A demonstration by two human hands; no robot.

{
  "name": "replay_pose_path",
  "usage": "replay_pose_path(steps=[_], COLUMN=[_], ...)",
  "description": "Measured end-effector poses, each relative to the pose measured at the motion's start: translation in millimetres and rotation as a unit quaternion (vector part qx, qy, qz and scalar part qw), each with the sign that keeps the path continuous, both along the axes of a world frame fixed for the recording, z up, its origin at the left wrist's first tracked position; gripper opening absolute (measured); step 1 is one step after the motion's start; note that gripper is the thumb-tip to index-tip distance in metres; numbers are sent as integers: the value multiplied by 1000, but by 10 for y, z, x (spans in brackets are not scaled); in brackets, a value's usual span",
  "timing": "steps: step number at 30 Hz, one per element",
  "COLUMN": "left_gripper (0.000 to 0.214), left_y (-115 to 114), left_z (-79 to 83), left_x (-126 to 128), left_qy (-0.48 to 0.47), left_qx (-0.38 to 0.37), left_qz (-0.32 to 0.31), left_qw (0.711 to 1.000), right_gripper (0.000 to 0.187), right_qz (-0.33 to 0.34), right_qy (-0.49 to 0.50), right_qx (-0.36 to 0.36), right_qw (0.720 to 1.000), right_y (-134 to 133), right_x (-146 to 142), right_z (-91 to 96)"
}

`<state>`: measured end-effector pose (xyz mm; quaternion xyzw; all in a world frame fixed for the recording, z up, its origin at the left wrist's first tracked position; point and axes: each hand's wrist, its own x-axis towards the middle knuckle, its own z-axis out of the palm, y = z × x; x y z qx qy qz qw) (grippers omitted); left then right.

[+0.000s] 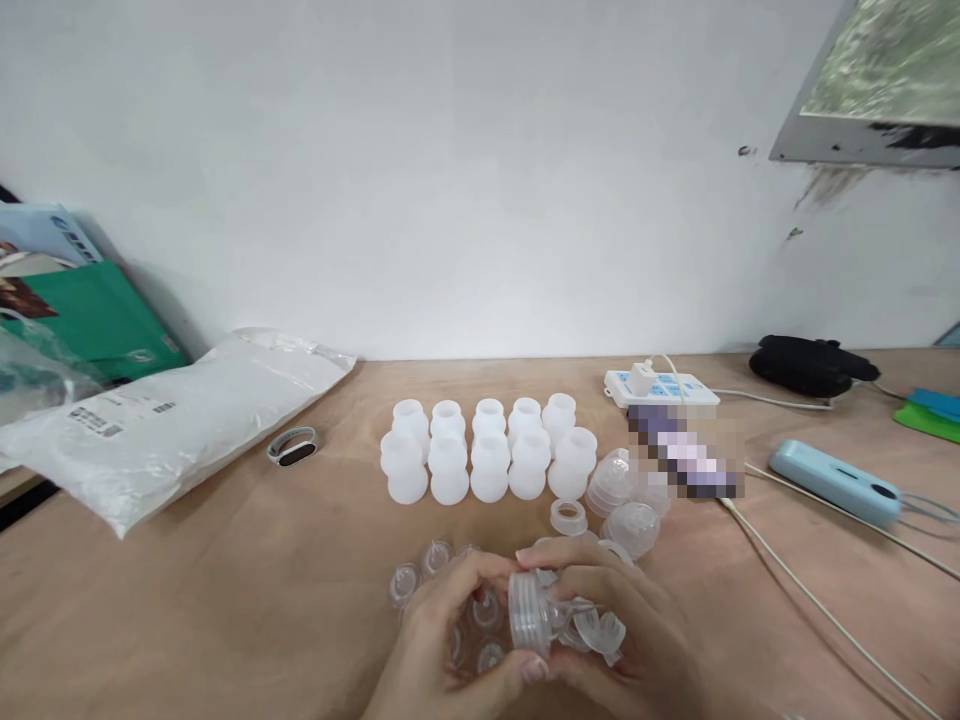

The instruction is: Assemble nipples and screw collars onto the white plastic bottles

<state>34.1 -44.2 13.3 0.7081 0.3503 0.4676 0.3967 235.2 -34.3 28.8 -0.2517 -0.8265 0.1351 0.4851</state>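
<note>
Low in the middle of the view, my left hand [442, 650] and my right hand [637, 640] meet around a clear ribbed plastic part [529, 612]. Both hands have their fingers curled on it. Small clear valve pieces [420, 572] lie on the wooden table just beyond my left hand, and a few more poke out by my right fingers. Two rows of white silicone cups [487, 450] stand upright farther back. A clear ring [568, 516] and domed clear parts [631, 525] lie right of them.
A white plastic bag [172, 420] lies at the left with a wristband [292, 447] beside it. A power strip [660, 385], a cable, a pale blue device [832, 480] and a black object [806, 365] sit at the right. The wall stands right behind the table.
</note>
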Motion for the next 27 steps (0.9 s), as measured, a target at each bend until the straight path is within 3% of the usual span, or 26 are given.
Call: replay_pose_path(steps=[6,11,15,20,27], left_gripper=[33,49,33,41,48], left_y=[3,19,4,-3,39], left_z=[44,12,68,114,60], left_x=[-24,-23,12,66,66], left_qy=[4,-57,-121,-157,-152], left_qx=[-47,-46,-198,-326,-407], left_qz=[-3,-8,-18,-90,-96], left_qw=[999,997,973,928,896], right_gripper=[31,29,17,13,17], right_qz=[-4,-40,-71,-85,-103], right_qy=[7,-1,-52,-73,-94], right_qx=[15,60,101,131,134], right_qw=[1000,997,991,985,981], right_y=[15,-11,-33,-68,-114], right_x=[-9,33,61,82,47], right_z=[-65,-76,-69,-140,-160])
